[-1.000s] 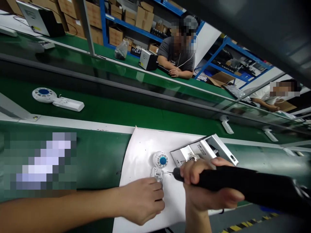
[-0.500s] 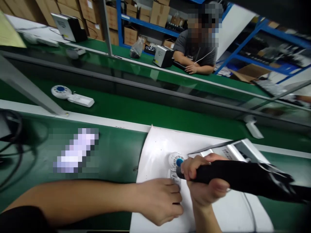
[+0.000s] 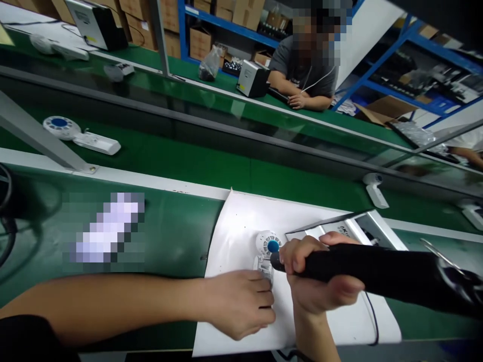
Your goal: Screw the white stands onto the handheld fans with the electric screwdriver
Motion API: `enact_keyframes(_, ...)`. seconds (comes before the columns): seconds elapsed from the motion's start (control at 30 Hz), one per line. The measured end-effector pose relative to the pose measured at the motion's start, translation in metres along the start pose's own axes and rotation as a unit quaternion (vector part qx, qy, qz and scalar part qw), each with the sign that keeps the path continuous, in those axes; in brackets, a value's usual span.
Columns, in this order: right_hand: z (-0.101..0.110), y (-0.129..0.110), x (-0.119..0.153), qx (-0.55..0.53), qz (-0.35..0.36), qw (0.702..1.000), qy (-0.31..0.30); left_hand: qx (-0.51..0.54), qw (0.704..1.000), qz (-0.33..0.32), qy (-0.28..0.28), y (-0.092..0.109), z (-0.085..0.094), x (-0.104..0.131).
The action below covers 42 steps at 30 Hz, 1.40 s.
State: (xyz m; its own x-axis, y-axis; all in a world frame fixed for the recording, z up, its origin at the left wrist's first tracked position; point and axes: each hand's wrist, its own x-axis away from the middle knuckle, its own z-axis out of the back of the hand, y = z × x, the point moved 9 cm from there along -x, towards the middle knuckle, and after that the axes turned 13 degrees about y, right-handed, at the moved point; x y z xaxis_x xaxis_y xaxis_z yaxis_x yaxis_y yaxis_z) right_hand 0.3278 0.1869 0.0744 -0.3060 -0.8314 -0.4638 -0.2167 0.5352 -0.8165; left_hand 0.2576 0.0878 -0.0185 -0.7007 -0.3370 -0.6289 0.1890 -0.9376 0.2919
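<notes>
My left hand is closed around the handle of a small white fan, which has a round slotted head and a blue centre. Its handle is largely covered by my fingers. In my right hand is a black electric screwdriver, held almost level with its nose pointing left. That nose is at the fan's neck, just below the head; I cannot see whether the tip touches it. Both hands are over a white sheet on the green bench.
A silver-framed box sits behind my right hand. A blurred phone lies left. Beyond a white rail, a green belt carries white fans. Across it, a person sits near shelves. A slanted metal post stands at left.
White fans on the belt have shifted left, and another shows at the right edge. The whole view has moved slightly. Both hands keep their holds on the fan and screwdriver.
</notes>
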Motion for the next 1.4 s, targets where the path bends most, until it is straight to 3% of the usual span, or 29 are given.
enact_keyframes(0.17,0.0,0.014,0.001,-0.012,-0.034,0.999,-0.018,-0.003,1.0,0.006,-0.015,-0.001,-0.001,0.0)
enact_keyframes(0.33,0.003,0.035,0.003,-0.028,-0.07,0.994,-0.075,-0.025,0.999,-0.026,-0.039,0.002,-0.003,0.002)
enact_keyframes(0.53,0.007,0.051,0.008,-0.002,-0.147,0.987,-0.059,-0.063,0.993,-0.035,-0.095,0.002,-0.008,0.004)
enact_keyframes(0.83,-0.003,0.042,0.006,-0.034,-0.068,0.994,-0.083,-0.023,0.998,-0.012,-0.052,-0.003,-0.005,0.003)
enact_keyframes(1.07,-0.013,0.026,0.021,0.032,-0.028,0.993,-0.107,-0.001,0.999,0.025,-0.031,-0.004,-0.004,0.002)
enact_keyframes(1.2,0.017,-0.018,-0.007,0.008,0.057,0.998,-0.024,0.019,0.999,0.02,-0.024,-0.003,-0.002,0.002)
enact_keyframes(1.3,0.055,-0.055,-0.035,0.075,0.143,0.984,0.071,0.029,0.999,0.021,-0.027,-0.001,-0.001,0.001)
enact_keyframes(1.4,0.082,-0.064,-0.053,0.141,0.17,0.965,0.14,0.026,0.999,0.023,-0.028,-0.001,-0.002,0.001)
